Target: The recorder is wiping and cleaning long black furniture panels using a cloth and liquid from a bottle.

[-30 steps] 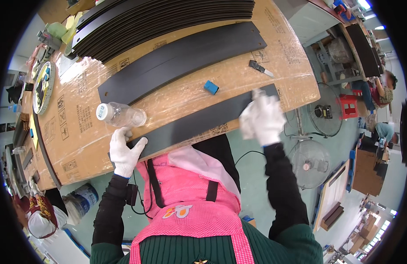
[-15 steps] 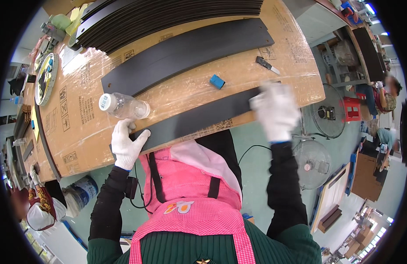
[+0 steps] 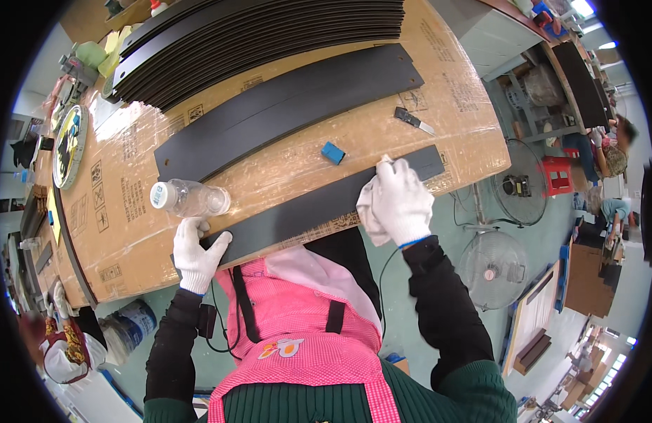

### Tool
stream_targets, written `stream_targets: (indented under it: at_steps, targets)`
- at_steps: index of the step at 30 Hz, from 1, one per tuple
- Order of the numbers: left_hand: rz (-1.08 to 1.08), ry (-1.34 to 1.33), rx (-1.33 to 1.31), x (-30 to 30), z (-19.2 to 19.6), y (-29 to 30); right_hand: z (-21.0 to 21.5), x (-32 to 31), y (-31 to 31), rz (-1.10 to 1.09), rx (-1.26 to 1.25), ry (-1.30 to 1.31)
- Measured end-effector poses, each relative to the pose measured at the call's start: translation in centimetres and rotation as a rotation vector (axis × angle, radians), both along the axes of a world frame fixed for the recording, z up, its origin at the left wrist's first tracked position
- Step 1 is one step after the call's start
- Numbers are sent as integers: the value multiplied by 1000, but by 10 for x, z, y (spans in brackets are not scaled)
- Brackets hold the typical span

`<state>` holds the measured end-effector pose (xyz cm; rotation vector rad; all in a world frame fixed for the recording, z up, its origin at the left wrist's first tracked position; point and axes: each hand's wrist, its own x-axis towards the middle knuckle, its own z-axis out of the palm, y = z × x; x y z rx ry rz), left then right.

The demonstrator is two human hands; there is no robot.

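A narrow dark grey strip [image 3: 297,209] lies along the near edge of the cardboard-covered table. My left hand [image 3: 197,257], in a white glove, grips its left end, with the thumb on top. Toward the right end, my gloved right hand [image 3: 405,204] presses a white cloth [image 3: 368,211] against the strip; the fingers are bunched over the cloth. Just beyond my left hand, a clear plastic bottle [image 3: 199,199] with a white cap lies on its side. A wider dark board [image 3: 290,109] rests farther back, apart from both hands.
Dark boards are stacked [image 3: 262,46] at the back. A small blue block [image 3: 333,153] and a black-handled cutter [image 3: 414,120] lie between strip and board. On the far left is a round tray [image 3: 70,146]. Fans [image 3: 491,270] stand right of the table; other people are at both sides.
My right hand has come left and nearer along the strip, from its right end, and the cloth now shows clearly. My left hand keeps its hold. The whole view has shifted slightly.
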<state>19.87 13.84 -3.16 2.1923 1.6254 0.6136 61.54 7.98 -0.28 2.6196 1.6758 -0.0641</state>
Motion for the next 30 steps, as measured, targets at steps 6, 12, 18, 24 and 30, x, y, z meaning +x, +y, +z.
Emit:
stream_targets:
  at_steps: [6, 12, 18, 24, 30]
  targets:
    - [-8, -29, -8, 5, -4, 3, -7, 92, 18, -294, 166, -38]
    - [7, 1, 12, -6, -3, 0, 27, -17, 20, 7, -142, 16]
    - [0, -32, -1, 7, -2, 4, 0, 104, 19, -252, 61, -110]
    - [1, -14, 13, 1, -4, 1, 16, -15, 20, 34, -83, 81]
    - [-6, -38, 0, 7, -7, 4, 1, 106, 25, -240, 28, -94]
